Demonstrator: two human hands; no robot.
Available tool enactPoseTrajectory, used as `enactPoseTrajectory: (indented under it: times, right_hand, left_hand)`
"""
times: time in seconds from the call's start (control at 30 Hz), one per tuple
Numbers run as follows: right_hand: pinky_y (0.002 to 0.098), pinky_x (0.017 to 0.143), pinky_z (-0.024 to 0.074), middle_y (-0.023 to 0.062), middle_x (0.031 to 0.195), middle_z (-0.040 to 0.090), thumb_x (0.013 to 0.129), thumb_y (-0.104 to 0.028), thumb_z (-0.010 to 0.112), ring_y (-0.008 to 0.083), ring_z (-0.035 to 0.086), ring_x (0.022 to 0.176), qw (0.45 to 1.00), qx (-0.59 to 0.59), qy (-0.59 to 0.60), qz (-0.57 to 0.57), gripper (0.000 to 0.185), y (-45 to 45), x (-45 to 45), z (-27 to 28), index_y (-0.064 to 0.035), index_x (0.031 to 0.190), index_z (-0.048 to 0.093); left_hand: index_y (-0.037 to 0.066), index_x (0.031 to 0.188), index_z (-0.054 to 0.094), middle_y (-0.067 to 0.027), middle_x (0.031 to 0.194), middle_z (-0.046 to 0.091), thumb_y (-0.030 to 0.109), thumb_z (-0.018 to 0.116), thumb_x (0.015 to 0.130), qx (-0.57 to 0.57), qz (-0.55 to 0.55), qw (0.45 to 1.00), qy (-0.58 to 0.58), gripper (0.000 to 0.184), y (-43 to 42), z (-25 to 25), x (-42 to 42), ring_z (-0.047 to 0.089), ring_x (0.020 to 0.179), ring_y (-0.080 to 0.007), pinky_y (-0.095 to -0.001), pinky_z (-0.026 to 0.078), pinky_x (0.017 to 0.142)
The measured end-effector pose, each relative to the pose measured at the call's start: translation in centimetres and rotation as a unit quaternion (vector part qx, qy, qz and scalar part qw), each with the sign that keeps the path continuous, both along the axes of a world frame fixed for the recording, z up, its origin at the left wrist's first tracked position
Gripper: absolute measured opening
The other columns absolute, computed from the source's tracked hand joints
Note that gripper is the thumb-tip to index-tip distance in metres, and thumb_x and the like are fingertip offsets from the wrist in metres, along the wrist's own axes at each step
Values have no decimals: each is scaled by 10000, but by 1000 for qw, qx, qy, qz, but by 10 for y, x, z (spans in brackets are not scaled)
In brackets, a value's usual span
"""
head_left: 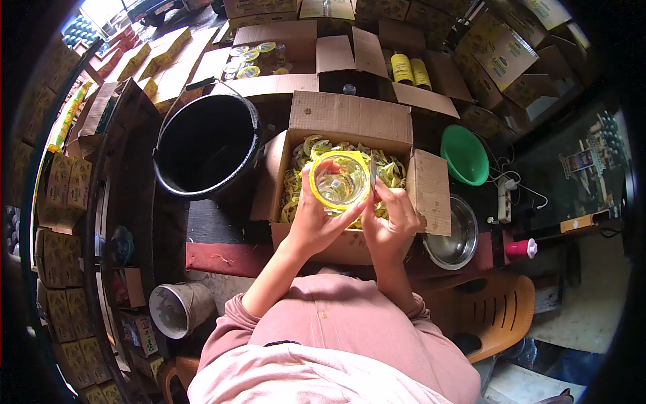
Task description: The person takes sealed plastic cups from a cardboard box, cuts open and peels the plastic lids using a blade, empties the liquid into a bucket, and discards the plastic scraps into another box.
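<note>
My left hand [314,221] is wrapped round a clear plastic cup [344,182] with a yellow rim, tilted so its round open-looking face points up at me. Between the thumb and fingers of my right hand [391,222] is a thin dark knife [373,170], its blade upright against the right side of the rim. Both hands are above an open cardboard box [350,118]. Yellow-and-clear plastic scraps [393,168] fill that box. Whether the cup still has a film across its top I cannot tell.
A black bucket [161,158] stands left of the box. To the right are a green bowl [464,156], a metal bowl [452,242] and a power strip [504,198]. Behind, one carton [276,84] holds cups and another [431,101] holds yellow cylinders. A grey bucket [176,313] sits lower left.
</note>
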State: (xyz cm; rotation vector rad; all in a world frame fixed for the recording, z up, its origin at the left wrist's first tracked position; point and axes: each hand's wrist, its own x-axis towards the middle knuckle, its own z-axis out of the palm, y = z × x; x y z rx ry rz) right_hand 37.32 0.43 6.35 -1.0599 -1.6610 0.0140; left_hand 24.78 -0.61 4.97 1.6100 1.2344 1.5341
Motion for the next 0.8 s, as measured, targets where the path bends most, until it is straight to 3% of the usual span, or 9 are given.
enactPoseTrajectory:
  times: [0.3, 0.4, 0.5, 0.8]
  right_hand:
    - [291, 581, 476, 101, 745, 603, 675, -5, 659, 206, 597, 630, 996, -66, 49, 40, 281, 1, -3, -5, -19, 954, 633]
    - [287, 589, 486, 107, 756, 617, 674, 10, 658, 206, 611, 643, 997, -63, 42, 32, 253, 1, -3, -11, -16, 925, 639]
    - [271, 566, 460, 98, 680, 586, 658, 40, 628, 172, 587, 599, 997, -62, 34, 25, 231, -2, -3, -9, 25, 887, 620]
    - [273, 548, 470, 97, 709, 609, 682, 27, 657, 183, 602, 596, 996, -64, 60, 35, 168, 8, 0, -6, -15, 843, 636]
  left_hand:
    - [3, 1175, 306, -129, 1087, 431, 139, 720, 692, -21, 35, 999, -6, 650, 1, -3, 3, 478, 1034, -209, -313, 387, 899]
    - [-14, 1155, 297, -150, 1024, 428, 197, 739, 680, 12, 53, 998, -15, 682, 4, -2, 5, 488, 959, -245, -329, 401, 840]
    - [-14, 1160, 299, -154, 1034, 423, 184, 740, 677, 14, 44, 999, 1, 683, 5, -4, 2, 488, 953, -246, -332, 401, 841]
    - [-14, 1171, 301, -149, 1033, 428, 186, 737, 675, 0, 16, 1000, 17, 690, 4, -7, -1, 477, 983, -254, -333, 393, 857]
